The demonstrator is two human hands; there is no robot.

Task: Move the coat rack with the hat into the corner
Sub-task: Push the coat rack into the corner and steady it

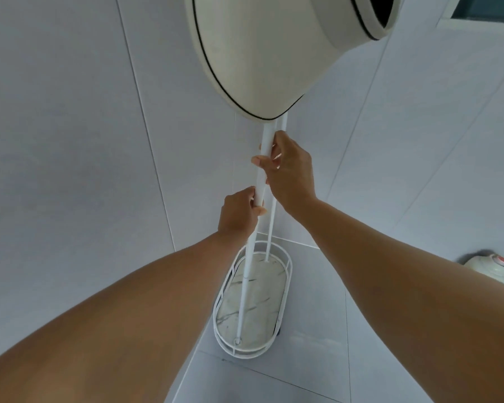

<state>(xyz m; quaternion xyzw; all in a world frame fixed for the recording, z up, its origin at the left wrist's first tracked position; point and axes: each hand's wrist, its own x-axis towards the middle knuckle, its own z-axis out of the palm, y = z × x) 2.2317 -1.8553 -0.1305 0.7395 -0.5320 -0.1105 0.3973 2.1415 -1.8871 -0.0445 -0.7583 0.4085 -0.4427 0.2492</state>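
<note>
A white coat rack (pixel 249 282) with two thin poles rises from an oval marble base with a wire rim (pixel 252 301). The base stands on grey floor tiles where two grey walls meet. A cream hat with a dark-edged brim (pixel 253 50) hangs at the top of the rack and hides the upper poles. My left hand (pixel 239 212) is closed around the nearer pole. My right hand (pixel 288 170) grips the same pole higher up, just under the hat brim.
Grey tiled walls (pixel 70 126) stand close on the left and behind the rack. A white and red bottle-like object (pixel 489 267) with something blue beside it lies on the floor at the right edge. A dark window corner (pixel 489 7) shows top right.
</note>
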